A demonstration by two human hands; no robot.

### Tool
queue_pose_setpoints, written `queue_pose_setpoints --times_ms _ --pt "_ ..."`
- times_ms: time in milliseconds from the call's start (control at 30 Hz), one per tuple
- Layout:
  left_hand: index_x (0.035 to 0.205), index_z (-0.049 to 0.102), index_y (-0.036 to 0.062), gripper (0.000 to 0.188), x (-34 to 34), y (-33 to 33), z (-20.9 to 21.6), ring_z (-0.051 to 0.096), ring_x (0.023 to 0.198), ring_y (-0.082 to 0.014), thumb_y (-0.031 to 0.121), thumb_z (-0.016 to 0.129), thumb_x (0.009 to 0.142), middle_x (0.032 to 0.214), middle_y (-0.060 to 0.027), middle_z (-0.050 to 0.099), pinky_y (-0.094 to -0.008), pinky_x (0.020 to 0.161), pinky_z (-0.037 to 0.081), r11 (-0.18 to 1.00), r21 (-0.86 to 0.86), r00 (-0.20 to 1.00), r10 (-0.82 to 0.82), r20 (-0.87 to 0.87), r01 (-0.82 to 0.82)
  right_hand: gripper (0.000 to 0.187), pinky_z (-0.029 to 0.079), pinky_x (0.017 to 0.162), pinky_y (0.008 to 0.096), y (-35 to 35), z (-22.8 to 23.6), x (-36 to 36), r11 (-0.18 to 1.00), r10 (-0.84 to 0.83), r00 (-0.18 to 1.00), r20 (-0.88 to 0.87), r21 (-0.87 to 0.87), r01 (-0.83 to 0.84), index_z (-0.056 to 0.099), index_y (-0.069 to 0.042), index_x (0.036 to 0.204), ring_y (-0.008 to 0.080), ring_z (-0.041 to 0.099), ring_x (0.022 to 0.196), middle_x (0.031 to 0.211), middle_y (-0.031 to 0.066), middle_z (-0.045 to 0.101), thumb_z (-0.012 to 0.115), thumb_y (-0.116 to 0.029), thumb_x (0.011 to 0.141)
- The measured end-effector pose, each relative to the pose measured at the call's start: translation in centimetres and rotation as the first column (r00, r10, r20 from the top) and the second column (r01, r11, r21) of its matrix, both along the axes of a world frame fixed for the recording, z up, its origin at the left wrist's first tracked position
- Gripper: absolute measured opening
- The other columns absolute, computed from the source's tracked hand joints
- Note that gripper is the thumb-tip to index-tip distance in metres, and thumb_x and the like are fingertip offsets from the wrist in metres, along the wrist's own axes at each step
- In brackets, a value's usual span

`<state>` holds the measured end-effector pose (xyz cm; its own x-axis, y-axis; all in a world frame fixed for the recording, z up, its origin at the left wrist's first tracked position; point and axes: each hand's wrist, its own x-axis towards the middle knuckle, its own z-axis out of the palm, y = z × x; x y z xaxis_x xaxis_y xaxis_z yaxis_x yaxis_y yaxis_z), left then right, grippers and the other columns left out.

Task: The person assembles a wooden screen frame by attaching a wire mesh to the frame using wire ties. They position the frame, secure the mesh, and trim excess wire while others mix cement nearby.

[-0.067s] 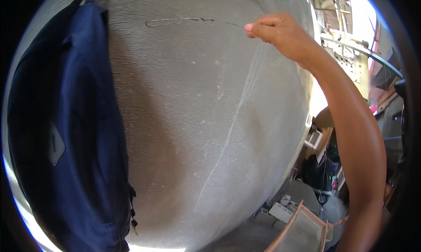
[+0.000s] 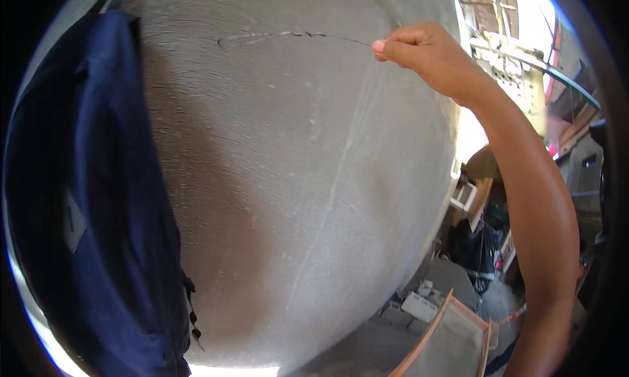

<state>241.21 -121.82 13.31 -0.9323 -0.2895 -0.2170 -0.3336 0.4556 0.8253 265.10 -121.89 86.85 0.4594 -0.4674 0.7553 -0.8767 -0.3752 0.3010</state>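
My right hand (image 2: 422, 57) is raised at the upper right, thumb and forefinger pinched on the end of a thin twisted wire (image 2: 304, 34). The wire runs leftward in front of a grey plastered wall (image 2: 262, 147), and its far left end is bent into a narrow loop. Whether that loop touches the wall, I cannot tell. A dark blue backpack (image 2: 121, 180) hangs at the left by a strap that goes up out of view. My left hand does not show.
Below right stands a wood-framed screen (image 2: 452, 341), with grey concrete blocks (image 2: 419, 306) beside it. Farther up are a black plastic bag (image 2: 475, 249) and a small white frame (image 2: 465, 197). Past the wall's right edge lies a bright, cluttered outdoor area.
The view has shifted slightly, so the backpack sits a little farther left. My right hand, still pinching the wire, appears slightly farther right and lower.
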Motion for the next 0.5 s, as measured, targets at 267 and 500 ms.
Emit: queue_pose_setpoints --times_ms 267,500 --pt "0.079 0.065 0.0024 0.029 2.6 6.8 -1.4 0.062 0.053 -0.0230 0.030 0.066 0.088 0.066 -0.0096 0.063 -0.0418 0.049 0.049 0.998 0.028 0.998 -0.051 0.035 0.050 0.041 0.041 0.060 0.0372 23.6 -17.3 -25.1 0.684 -0.592 0.802 -0.076 0.479 0.550 0.062 0.003 0.074 0.0192 0.049 0.061 0.065 0.0103 0.049 0.071 -0.031 0.094" --pt "0.076 0.059 -0.0039 0.027 3.5 4.0 4.8 0.056 0.044 -0.0179 0.021 0.068 0.081 0.058 -0.0075 0.057 -0.0349 0.038 0.043 0.880 0.458 0.992 0.108 0.071 -0.128 0.026 0.039 0.076 0.0401 32.2 -37.0 -27.8 0.173 -0.826 0.436 -0.357 0.576 0.799 0.070 -0.011 0.063 0.0233 0.060 0.083 0.070 0.0044 0.057 0.078 -0.031 0.078"
